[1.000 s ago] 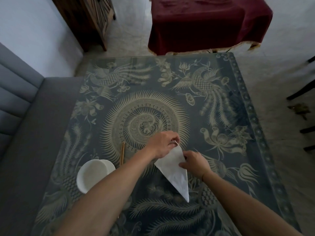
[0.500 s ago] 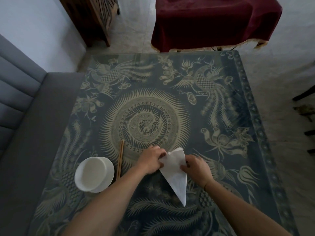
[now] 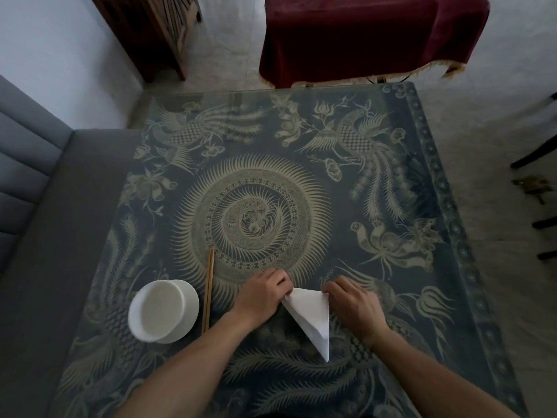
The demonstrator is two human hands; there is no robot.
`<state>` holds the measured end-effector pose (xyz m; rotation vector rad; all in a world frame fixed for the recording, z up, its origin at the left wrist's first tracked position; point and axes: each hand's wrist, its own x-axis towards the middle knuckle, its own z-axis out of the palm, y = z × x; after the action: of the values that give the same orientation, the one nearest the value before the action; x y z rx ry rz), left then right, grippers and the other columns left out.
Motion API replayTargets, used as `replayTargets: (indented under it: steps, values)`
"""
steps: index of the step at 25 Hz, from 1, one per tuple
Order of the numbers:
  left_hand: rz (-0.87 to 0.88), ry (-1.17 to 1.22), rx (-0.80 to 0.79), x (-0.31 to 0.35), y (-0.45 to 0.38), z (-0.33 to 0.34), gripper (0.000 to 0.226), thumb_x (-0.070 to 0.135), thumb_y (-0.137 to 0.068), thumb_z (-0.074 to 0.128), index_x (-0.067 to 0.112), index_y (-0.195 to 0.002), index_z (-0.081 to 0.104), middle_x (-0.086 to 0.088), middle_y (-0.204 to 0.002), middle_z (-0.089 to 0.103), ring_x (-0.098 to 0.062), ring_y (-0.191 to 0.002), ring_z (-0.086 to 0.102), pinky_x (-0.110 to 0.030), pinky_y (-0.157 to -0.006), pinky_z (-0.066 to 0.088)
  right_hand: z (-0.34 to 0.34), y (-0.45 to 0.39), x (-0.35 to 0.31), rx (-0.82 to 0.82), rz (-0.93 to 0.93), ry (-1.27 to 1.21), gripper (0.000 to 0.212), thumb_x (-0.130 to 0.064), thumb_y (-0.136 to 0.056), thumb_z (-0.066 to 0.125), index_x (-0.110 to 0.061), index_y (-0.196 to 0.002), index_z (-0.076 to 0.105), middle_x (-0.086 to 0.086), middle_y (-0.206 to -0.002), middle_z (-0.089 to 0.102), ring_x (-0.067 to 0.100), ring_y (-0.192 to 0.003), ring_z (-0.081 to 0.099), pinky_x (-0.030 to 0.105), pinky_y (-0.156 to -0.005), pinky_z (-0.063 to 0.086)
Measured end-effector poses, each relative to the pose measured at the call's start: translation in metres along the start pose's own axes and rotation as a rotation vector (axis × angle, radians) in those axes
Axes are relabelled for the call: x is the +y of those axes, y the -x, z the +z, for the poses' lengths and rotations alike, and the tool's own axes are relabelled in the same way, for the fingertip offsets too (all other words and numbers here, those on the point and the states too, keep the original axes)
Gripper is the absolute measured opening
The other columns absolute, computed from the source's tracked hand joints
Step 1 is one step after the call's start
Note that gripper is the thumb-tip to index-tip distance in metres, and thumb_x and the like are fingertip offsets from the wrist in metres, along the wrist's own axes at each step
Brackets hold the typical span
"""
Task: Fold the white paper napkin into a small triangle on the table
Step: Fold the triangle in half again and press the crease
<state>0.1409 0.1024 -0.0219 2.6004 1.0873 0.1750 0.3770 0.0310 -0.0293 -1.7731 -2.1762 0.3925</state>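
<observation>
The white paper napkin [image 3: 310, 315] lies as a narrow triangle on the patterned glass table [image 3: 391, 182], its long point aimed toward me. My left hand [image 3: 262, 294] pinches the napkin's upper left corner, fingers curled over the edge. At the upper right corner my right hand [image 3: 352, 303] presses down with its fingertips on the paper. Both hands rest low on the table surface.
A white bowl [image 3: 162, 312] stands left of my left forearm, with a pair of wooden chopsticks [image 3: 208, 291] lying between bowl and hand. A grey sofa [image 3: 33, 206] borders the table's left side. A dark red cloth-covered table [image 3: 370, 34] stands beyond the far edge.
The napkin's raised top corner has been brought down and folded over, making the triangle shorter. Both hands moved down and toward me with it.
</observation>
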Motion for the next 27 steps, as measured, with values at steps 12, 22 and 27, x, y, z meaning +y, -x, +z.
replayTargets:
  steps: [12,22,27]
  values:
    - [0.344,-0.121,0.042,0.014,0.008,0.010,0.020,0.014,-0.083,0.064,0.020,-0.102,0.064,-0.004,-0.105,0.063,-0.023,-0.093,0.059,-0.036,-0.076,0.048,0.011,0.062,0.002,-0.049,-0.033,0.050,0.017,-0.029,-0.088,0.064,-0.021,-0.103,0.062,-0.002,-0.093,0.059,0.020,-0.079,0.055,0.033,-0.062,0.050]
    - [0.536,-0.130,-0.025,0.046,0.018,0.034,0.007,0.010,-0.086,0.056,0.017,-0.086,0.058,-0.002,-0.086,0.057,-0.023,-0.073,0.052,-0.037,-0.066,0.046,0.016,0.122,0.013,-0.096,-0.226,0.137,0.030,-0.042,-0.096,0.050,-0.028,-0.121,0.059,-0.001,-0.123,0.060,0.023,-0.113,0.053,0.037,-0.093,0.036]
    - [0.501,-0.122,-0.035,0.052,0.018,0.034,0.009,0.010,-0.084,0.061,0.018,-0.081,0.059,0.000,-0.079,0.056,-0.021,-0.068,0.049,-0.035,-0.062,0.043,0.009,0.124,0.013,-0.144,-0.244,0.137,0.035,-0.045,-0.096,0.047,-0.031,-0.126,0.058,0.000,-0.129,0.060,0.024,-0.117,0.053,0.039,-0.097,0.036]
